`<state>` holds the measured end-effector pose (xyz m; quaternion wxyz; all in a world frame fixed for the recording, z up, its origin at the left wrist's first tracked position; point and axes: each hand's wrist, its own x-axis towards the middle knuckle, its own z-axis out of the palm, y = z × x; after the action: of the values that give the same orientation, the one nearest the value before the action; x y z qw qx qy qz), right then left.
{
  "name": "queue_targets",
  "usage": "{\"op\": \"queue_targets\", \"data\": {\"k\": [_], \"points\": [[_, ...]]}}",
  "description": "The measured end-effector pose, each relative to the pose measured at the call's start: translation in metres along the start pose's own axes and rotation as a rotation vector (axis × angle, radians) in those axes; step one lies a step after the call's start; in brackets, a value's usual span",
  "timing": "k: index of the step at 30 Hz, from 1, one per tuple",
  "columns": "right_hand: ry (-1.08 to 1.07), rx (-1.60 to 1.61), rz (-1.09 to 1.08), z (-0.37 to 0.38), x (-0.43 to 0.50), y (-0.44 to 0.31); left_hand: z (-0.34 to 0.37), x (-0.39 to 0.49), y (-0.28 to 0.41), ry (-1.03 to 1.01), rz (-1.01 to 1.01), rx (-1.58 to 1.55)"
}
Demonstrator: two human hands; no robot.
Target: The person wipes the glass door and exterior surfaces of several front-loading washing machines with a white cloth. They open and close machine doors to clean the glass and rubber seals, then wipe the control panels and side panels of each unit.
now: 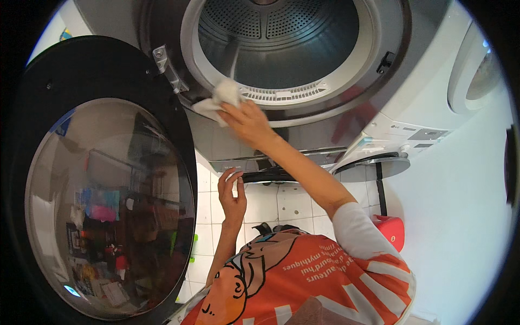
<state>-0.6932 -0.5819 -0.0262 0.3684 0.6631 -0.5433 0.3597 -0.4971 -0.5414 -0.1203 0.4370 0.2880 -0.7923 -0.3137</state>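
My right hand (250,124) is pinching a crumpled white cloth (226,92) against the lower left of the dryer's pale door-opening rim (195,57). The cloth is slightly blurred. Just beside it runs the white slotted lint-filter grille (284,95) at the bottom of the opening. Lower down, my left hand (233,199) has its fingers bent and apart, fingertips at the front edge of the lower panel (252,165); nothing shows in its grasp. Above both hands the perforated metal drum (280,61) is visible. The round glass door (109,203) hangs wide open at the left.
A metal hinge (168,69) joins door and dryer. To the right stands a white LG front-load machine (422,105). A round grey lid-like disc (378,168) projects below it. On the tiled floor (260,203) sits a red container (392,231) by the white wall (455,211).
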Motion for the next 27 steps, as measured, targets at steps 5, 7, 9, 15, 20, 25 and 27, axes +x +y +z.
{"op": "queue_targets", "data": {"k": [5, 7, 9, 15, 20, 25, 27], "points": [[-0.018, -0.095, 0.204, -0.078, -0.073, 0.05, -0.008, -0.004, -0.013, -0.019, 0.005, 0.017], [-0.035, -0.201, 0.377, -0.111, -0.083, 0.055, -0.008, -0.003, -0.015, -0.029, -0.002, 0.022], [0.029, -0.134, 0.535, -0.127, -0.076, 0.047, -0.005, 0.001, -0.012, -0.01, -0.009, -0.013], [-0.038, 0.165, 0.114, -0.071, -0.002, 0.026, 0.023, 0.031, 0.022, 0.095, 0.011, -0.1], [-0.12, -0.073, 0.135, -0.052, -0.022, 0.041, 0.033, 0.038, 0.037, 0.163, 0.037, -0.079], [-0.194, -0.105, 0.294, -0.126, -0.076, 0.073, 0.052, 0.028, 0.038, 0.211, -0.184, -0.26], [-0.209, -0.04, 0.374, -0.157, -0.082, 0.081, 0.064, 0.029, 0.051, 0.241, -0.3, -0.276]]}}
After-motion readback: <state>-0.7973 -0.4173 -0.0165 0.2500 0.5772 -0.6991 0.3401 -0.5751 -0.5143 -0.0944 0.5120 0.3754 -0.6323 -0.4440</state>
